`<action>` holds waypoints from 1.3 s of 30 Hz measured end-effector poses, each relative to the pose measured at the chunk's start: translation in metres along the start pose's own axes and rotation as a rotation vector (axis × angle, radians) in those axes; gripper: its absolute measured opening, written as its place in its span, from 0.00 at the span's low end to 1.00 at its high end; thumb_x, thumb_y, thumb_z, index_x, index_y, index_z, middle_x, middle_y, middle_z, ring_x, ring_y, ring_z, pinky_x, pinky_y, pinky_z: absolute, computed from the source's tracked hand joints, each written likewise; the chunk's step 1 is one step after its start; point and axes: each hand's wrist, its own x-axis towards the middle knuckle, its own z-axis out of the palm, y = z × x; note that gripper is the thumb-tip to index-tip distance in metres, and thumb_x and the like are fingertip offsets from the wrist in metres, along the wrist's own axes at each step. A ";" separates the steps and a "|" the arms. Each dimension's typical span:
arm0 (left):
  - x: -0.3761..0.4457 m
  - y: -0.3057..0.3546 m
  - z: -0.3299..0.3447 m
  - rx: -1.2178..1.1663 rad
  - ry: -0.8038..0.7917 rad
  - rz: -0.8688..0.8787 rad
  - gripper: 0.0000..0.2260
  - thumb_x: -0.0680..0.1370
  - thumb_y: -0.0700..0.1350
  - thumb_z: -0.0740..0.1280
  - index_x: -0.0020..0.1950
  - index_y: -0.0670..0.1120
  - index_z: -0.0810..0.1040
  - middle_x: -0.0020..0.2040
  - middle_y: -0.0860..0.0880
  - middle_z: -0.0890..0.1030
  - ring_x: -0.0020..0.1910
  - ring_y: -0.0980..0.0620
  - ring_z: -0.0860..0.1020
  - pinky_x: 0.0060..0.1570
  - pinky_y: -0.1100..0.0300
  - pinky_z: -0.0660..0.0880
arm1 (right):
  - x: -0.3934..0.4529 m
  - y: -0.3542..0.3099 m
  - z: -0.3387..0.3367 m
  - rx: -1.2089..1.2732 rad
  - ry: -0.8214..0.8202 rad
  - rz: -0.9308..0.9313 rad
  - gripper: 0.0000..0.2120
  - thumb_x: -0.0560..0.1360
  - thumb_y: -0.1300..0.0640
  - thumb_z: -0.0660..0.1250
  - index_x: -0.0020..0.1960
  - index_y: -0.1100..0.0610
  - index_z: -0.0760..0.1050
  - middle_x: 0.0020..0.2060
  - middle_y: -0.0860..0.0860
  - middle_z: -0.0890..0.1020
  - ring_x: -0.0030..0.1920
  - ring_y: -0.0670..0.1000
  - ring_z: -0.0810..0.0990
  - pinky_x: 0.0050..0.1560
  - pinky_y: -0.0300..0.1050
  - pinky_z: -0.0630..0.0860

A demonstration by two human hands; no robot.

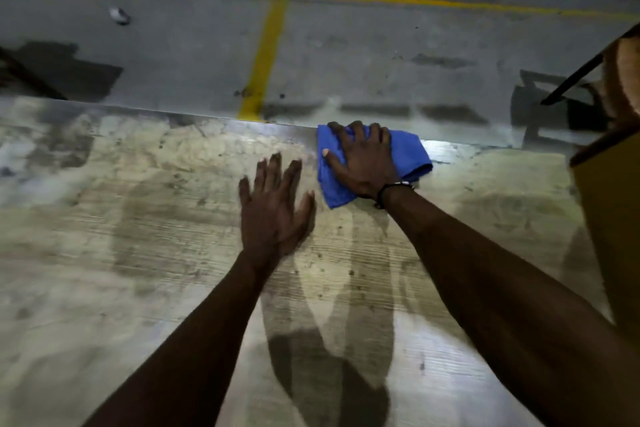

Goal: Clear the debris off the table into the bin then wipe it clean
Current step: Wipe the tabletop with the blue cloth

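At the far edge of the tabletop (138, 253), right of centre, sits the blue cloth (410, 154). Loosely folded, soft and rumpled, one corner pointing back toward the person, far side almost flush with the tabletop edge. Right hand (363, 163) lies flat on top of it, palm down, fingers spread and curled over the far side of the fabric, thumb out to the left. Grip is pressing down on the cloth, not pinching it. Dark band on that wrist (391, 189).

Left hand (275, 208) is just beside the cloth, to its left, not touching it. Palm down on bare tabletop, fingers apart and straight, holding nothing. Slightly motion-blurred.

Tabletop surface: pale, worn, blotchy with dark stains and streaks, small dark specks scattered around the middle. Shiny patch along the far edge by the cloth. Arm shadows fall across the near half.

Around: brown cardboard box (609, 218) stands at the right edge, close to the right forearm. Beyond the tabletop is grey concrete floor (346, 55) with yellow painted lines (265, 59). Small pale scrap (119, 15) lies on the floor far left. Dark frame or chair-like shape (550, 114) on the floor at far right; can't tell what it is. Pallets along the back, dim.
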 end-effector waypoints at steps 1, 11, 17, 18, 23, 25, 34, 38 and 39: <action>0.001 0.000 0.001 -0.001 0.007 0.007 0.30 0.83 0.63 0.55 0.83 0.55 0.64 0.85 0.46 0.59 0.84 0.41 0.58 0.79 0.34 0.55 | 0.002 -0.003 0.002 0.002 0.000 -0.010 0.37 0.80 0.31 0.44 0.82 0.49 0.64 0.69 0.59 0.74 0.64 0.65 0.73 0.68 0.63 0.65; 0.015 -0.047 -0.010 -0.054 -0.038 -0.002 0.32 0.83 0.68 0.50 0.85 0.58 0.57 0.87 0.49 0.49 0.86 0.45 0.47 0.80 0.33 0.46 | -0.031 0.078 -0.002 -0.077 0.082 0.185 0.31 0.82 0.33 0.49 0.75 0.49 0.68 0.59 0.61 0.76 0.58 0.65 0.75 0.66 0.63 0.67; 0.039 -0.120 -0.028 -0.018 0.021 -0.055 0.33 0.82 0.67 0.52 0.85 0.56 0.61 0.86 0.46 0.56 0.85 0.40 0.54 0.79 0.31 0.51 | 0.031 -0.056 0.017 -0.052 0.079 0.065 0.35 0.80 0.32 0.47 0.76 0.51 0.71 0.62 0.62 0.77 0.60 0.66 0.75 0.64 0.62 0.67; 0.042 -0.131 -0.033 -0.019 0.022 -0.090 0.33 0.81 0.67 0.53 0.84 0.56 0.61 0.86 0.47 0.56 0.85 0.41 0.54 0.79 0.31 0.50 | 0.042 -0.082 0.019 -0.048 0.077 0.044 0.35 0.79 0.32 0.47 0.77 0.51 0.70 0.63 0.62 0.77 0.60 0.66 0.74 0.64 0.62 0.67; 0.050 -0.186 -0.053 0.011 0.020 -0.175 0.33 0.81 0.68 0.51 0.84 0.58 0.59 0.87 0.49 0.54 0.85 0.43 0.53 0.79 0.33 0.49 | 0.065 -0.132 0.024 -0.008 0.073 -0.028 0.34 0.81 0.32 0.49 0.78 0.51 0.69 0.62 0.59 0.77 0.59 0.65 0.75 0.62 0.60 0.67; 0.048 -0.199 -0.057 -0.016 0.012 -0.159 0.32 0.81 0.68 0.51 0.85 0.58 0.58 0.87 0.50 0.53 0.86 0.44 0.52 0.79 0.32 0.48 | 0.056 -0.110 0.025 -0.008 0.103 -0.025 0.33 0.81 0.32 0.50 0.77 0.49 0.71 0.60 0.58 0.78 0.57 0.64 0.76 0.59 0.59 0.69; 0.044 -0.205 -0.053 -0.029 0.079 -0.108 0.31 0.82 0.64 0.55 0.84 0.55 0.62 0.86 0.47 0.58 0.85 0.41 0.55 0.78 0.29 0.51 | 0.006 -0.008 0.010 -0.094 0.109 0.248 0.29 0.82 0.34 0.50 0.72 0.51 0.71 0.57 0.60 0.77 0.57 0.64 0.75 0.63 0.62 0.68; 0.044 -0.204 -0.051 -0.002 0.071 -0.099 0.31 0.83 0.64 0.54 0.85 0.54 0.61 0.86 0.47 0.57 0.85 0.42 0.54 0.78 0.29 0.51 | 0.040 -0.082 0.023 -0.123 0.095 0.215 0.30 0.81 0.35 0.48 0.70 0.53 0.73 0.59 0.62 0.77 0.57 0.65 0.76 0.62 0.61 0.68; 0.044 -0.205 -0.051 0.003 0.071 -0.100 0.31 0.83 0.64 0.53 0.85 0.54 0.60 0.86 0.47 0.56 0.85 0.42 0.54 0.78 0.29 0.51 | 0.051 -0.107 0.026 -0.123 0.090 0.178 0.30 0.81 0.35 0.48 0.70 0.53 0.73 0.59 0.62 0.78 0.57 0.65 0.76 0.61 0.61 0.68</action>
